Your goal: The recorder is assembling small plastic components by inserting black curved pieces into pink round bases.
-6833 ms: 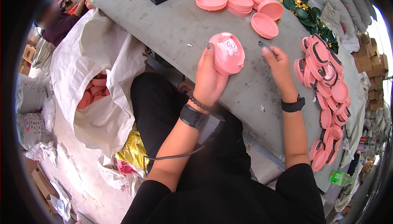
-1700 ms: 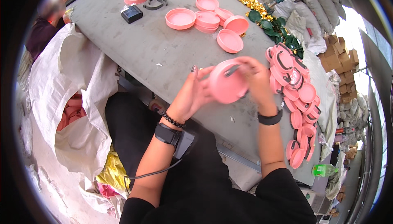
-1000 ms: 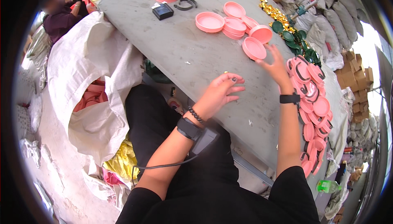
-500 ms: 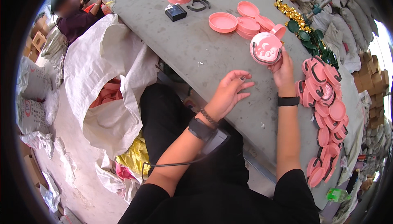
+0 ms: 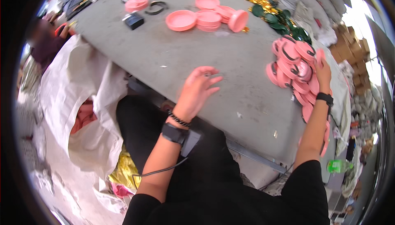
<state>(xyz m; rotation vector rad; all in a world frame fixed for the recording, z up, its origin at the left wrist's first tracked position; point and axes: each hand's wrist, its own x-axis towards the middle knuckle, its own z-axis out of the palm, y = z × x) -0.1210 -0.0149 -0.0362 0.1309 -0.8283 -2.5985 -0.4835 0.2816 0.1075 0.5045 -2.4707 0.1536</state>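
The left hand [image 5: 196, 88] hovers low over the bare grey tabletop [image 5: 164, 56], its grip loose, fingers spread and slightly curled around nothing. The right hand [image 5: 323, 71] reaches out to a heap of pink round pieces with dark markings [image 5: 294, 66] at the tabletop's right end; its fingers rest on the heap's far right edge, against a pink piece standing on its rim, but whether that grip is clamped on the piece or only touching it cannot be told. The heap lies just left of and under this grip and trails back along the forearm toward the body.

Well beyond the left grip sits a cluster of plain pink lids [image 5: 207, 17], some stacked, one tilted on its side. Further left of those are a small black box [image 5: 134, 20], a dark ring [image 5: 155, 7] and another small pink stack [image 5: 136, 3]. Left of the left wrist, below the tabletop's edge, a white sack [image 5: 78, 97] gapes with pink pieces inside.
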